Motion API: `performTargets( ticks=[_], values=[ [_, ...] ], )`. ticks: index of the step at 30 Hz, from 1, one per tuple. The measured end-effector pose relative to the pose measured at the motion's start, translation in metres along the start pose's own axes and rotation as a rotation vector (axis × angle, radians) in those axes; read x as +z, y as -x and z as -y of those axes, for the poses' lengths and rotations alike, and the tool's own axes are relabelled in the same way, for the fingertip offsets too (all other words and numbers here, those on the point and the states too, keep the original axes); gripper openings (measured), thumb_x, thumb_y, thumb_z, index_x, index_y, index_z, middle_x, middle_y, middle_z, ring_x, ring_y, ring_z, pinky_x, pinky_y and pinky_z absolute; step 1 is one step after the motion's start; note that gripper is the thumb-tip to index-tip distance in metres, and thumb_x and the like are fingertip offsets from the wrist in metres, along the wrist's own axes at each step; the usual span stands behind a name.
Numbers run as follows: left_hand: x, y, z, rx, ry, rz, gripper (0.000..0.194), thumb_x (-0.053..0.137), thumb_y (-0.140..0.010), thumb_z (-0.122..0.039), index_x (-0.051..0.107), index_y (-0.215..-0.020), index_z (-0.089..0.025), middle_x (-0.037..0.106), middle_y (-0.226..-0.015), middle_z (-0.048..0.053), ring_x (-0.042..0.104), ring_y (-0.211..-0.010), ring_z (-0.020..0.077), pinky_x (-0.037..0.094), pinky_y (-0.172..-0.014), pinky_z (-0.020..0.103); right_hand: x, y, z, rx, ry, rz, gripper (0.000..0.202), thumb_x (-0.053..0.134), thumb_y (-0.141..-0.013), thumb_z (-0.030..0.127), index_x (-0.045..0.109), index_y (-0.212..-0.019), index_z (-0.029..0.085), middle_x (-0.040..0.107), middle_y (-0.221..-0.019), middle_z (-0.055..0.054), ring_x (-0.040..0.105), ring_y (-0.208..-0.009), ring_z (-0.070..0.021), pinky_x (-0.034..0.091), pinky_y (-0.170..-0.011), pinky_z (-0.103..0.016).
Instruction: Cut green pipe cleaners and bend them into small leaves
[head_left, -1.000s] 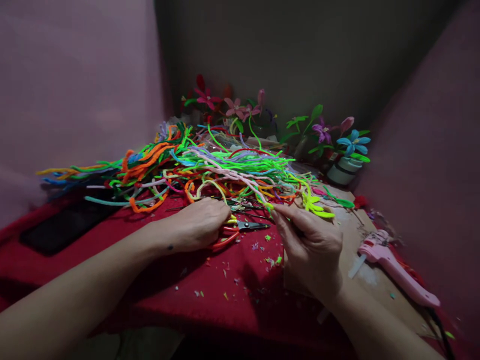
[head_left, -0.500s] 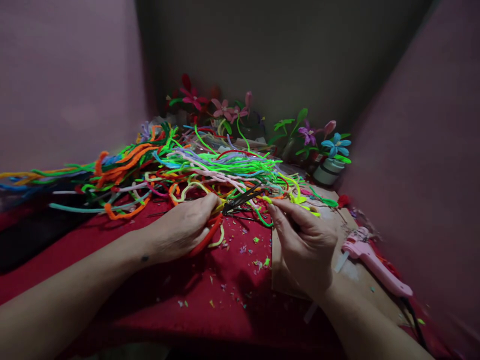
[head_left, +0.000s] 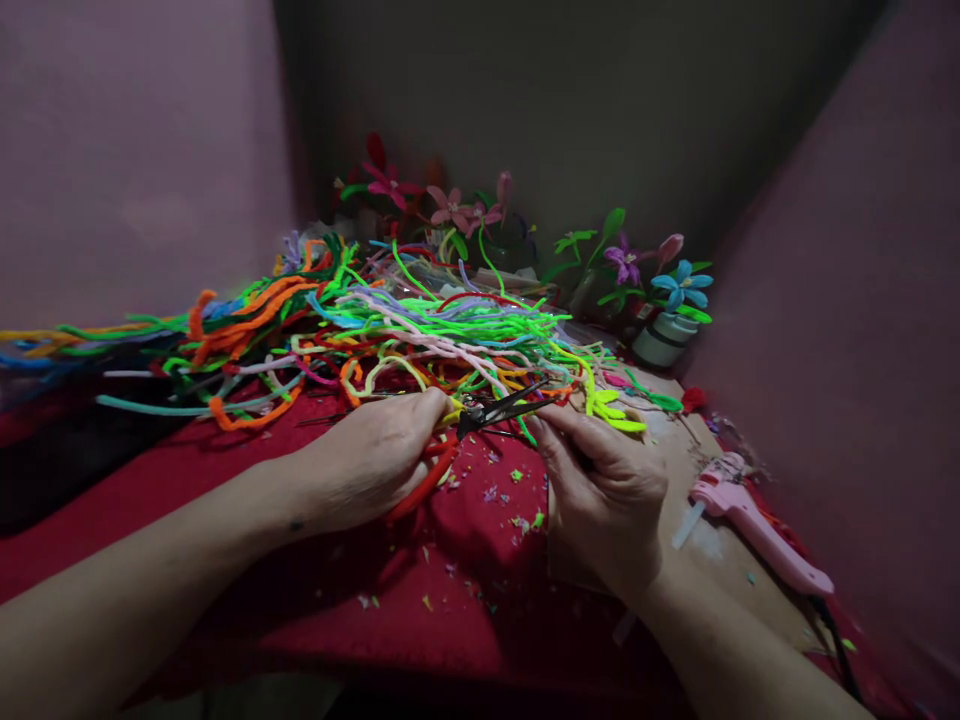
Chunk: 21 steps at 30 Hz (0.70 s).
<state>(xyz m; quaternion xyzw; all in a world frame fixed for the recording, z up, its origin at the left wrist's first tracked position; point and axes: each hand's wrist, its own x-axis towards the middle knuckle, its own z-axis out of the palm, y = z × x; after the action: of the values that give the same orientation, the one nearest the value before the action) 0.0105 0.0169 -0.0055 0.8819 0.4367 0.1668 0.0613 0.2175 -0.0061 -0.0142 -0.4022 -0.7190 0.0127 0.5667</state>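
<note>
My left hand (head_left: 379, 450) is closed around the scissors (head_left: 489, 410), which have red and yellow handles and dark blades. The blades are slightly parted and point right, their tips close to the fingertips of my right hand (head_left: 604, 480). My right thumb and finger are pinched together on a yellow pipe cleaner piece, whose end is mostly hidden behind the blades and fingers. Bright yellow petal-like loops (head_left: 609, 406) show just beyond my right knuckles; whether they join the pinched piece is unclear. A large heap of coloured pipe cleaners (head_left: 450, 325) lies just behind both hands.
A pink glue gun (head_left: 757, 530) lies on a brown board (head_left: 720, 570) at the right. Pipe-cleaner flowers (head_left: 682, 287) stand in small pots (head_left: 664, 340) at the back. Tiny clippings are scattered over the red cloth (head_left: 420, 630). A dark flat object (head_left: 67, 470) lies left.
The scissors have turned and shifted right, their tips now nearer my right fingertips. The yellow end between them is now covered. The whole view has shifted slightly.
</note>
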Motion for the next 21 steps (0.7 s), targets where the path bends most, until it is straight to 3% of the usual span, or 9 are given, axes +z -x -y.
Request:
performTargets(
  ticks=[21],
  values=[
    [0.0041, -0.0034, 0.0052, 0.066, -0.245, -0.081, 0.016, 0.034, -0.081, -0.011, 0.049, -0.075, -0.016, 0.054, -0.067, 0.005, 0.048, -0.056, 0.0165, 0.035, -0.054, 0.028, -0.0014, -0.0033, -0.0007, -0.089, 0.078, 0.063, 0.007, 0.062, -0.079, 0.011, 0.068, -0.080, 0.014, 0.066, -0.064, 0.001, 0.056, -0.056, -0.0087, 0.044, -0.057, -0.024]
  ],
)
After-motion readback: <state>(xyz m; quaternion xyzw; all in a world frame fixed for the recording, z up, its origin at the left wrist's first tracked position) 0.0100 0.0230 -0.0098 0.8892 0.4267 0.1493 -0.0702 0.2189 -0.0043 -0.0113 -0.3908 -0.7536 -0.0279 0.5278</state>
